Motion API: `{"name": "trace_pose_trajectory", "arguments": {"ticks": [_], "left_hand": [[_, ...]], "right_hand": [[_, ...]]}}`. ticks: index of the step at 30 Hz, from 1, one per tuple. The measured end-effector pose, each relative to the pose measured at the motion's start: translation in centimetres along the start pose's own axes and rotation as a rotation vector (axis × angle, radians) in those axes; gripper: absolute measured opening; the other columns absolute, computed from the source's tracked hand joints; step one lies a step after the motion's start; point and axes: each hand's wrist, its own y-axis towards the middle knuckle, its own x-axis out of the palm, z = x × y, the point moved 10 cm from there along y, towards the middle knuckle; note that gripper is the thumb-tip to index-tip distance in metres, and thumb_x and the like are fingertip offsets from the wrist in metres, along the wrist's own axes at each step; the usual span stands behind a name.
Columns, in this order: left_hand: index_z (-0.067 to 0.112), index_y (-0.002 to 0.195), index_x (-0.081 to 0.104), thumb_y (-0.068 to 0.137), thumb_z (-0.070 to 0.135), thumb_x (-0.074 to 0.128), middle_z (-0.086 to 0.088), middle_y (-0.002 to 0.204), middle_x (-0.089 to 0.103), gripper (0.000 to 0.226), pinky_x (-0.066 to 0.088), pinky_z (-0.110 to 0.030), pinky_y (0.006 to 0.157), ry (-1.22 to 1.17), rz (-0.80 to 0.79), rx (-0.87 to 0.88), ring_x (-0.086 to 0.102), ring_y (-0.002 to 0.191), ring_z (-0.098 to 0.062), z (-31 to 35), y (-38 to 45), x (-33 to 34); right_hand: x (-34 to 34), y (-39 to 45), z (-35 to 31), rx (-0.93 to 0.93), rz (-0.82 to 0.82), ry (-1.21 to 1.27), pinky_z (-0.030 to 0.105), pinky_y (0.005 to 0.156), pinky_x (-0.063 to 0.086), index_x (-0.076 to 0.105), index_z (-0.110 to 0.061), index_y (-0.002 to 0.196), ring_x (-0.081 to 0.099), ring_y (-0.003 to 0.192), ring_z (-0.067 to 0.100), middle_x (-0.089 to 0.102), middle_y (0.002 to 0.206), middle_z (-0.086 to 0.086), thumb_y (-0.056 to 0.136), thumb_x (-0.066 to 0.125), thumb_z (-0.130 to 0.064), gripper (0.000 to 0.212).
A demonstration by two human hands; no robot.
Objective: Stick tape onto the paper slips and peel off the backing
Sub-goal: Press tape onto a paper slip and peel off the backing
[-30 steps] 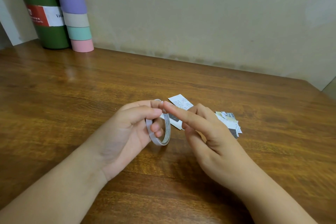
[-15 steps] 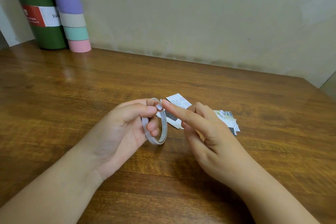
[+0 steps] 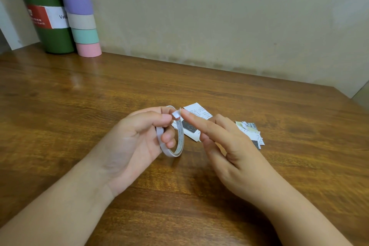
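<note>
A thin white roll of double-sided tape [image 3: 179, 144] stands upright above the wooden table, gripped by my left hand [image 3: 137, 142] with fingers through its ring and the thumb on top. A short free end of tape [image 3: 176, 114] sticks up at the top of the roll. My right hand [image 3: 229, 150] has its index finger stretched out, the tip touching that free end. Behind my hands a printed paper slip [image 3: 197, 112] lies flat. A small heap of cut slips [image 3: 250, 132] lies to its right.
A green bottle [image 3: 44, 14] with a red and white label stands at the back left corner. Beside it rises a stack of pastel tape rolls [image 3: 79, 12]. The wall runs along the table's far edge, and the table's right edge [image 3: 357, 106] lies at far right.
The tape's free end has lifted off the roll and now stands up as a small flap at my right index fingertip. Both hands have stayed almost where they were.
</note>
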Motion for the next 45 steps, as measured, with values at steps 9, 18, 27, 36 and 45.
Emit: {"name": "trace_pose_trajectory", "arguments": {"ticks": [9,18,27,36,45], "left_hand": [[0.012,0.071,0.067,0.061,0.021,0.063,-0.005,0.064,0.041,0.015,0.037,-0.029,0.058,0.004,-0.032,0.013,0.043,0.055,-0.014,0.0,0.0,-0.1],[0.012,0.072,0.068,0.061,0.021,0.062,-0.005,0.065,0.041,0.015,0.037,-0.029,0.059,0.015,-0.036,0.015,0.043,0.055,-0.014,0.1,-0.1,-0.1],[0.013,0.070,0.068,0.061,0.022,0.062,-0.005,0.066,0.041,0.014,0.035,-0.031,0.060,0.021,-0.036,0.024,0.041,0.056,-0.014,0.3,-0.2,0.0],[0.010,0.075,0.069,0.062,0.020,0.062,-0.003,0.071,0.044,0.018,0.039,-0.028,0.057,0.005,-0.032,0.058,0.041,0.057,-0.013,0.8,-0.1,-0.4],[0.033,0.094,0.075,0.059,0.027,0.065,0.018,0.069,0.045,0.037,0.038,-0.013,0.073,0.541,0.002,0.113,0.044,0.069,-0.002,0.4,-0.6,0.7]], "right_hand": [[0.0,0.1,0.0,0.003,-0.005,-0.020,0.011,0.079,0.032,0.036,-0.044,0.141,0.042,0.085,0.007,0.039,0.084,-0.013,0.095,0.043,-0.002,0.063],[-0.3,0.0,-0.1,-0.014,0.011,-0.024,0.011,0.081,0.032,0.038,-0.041,0.141,0.042,0.085,0.007,0.040,0.084,-0.012,0.094,0.045,-0.003,0.061],[-0.5,-0.1,-0.3,-0.037,0.030,-0.040,0.013,0.082,0.033,0.037,-0.043,0.140,0.045,0.085,0.011,0.046,0.087,-0.005,0.093,0.044,-0.004,0.061],[-2.0,-0.5,0.2,-0.001,0.129,0.024,0.014,0.081,0.036,0.047,-0.032,0.137,0.050,0.085,0.015,0.048,0.085,-0.009,0.093,0.048,-0.002,0.054],[-5.2,-1.0,-1.2,-0.015,0.428,-0.058,0.007,0.069,0.036,0.068,-0.016,0.088,0.048,0.073,-0.001,0.052,0.075,-0.010,0.086,0.064,-0.015,0.004]]}}
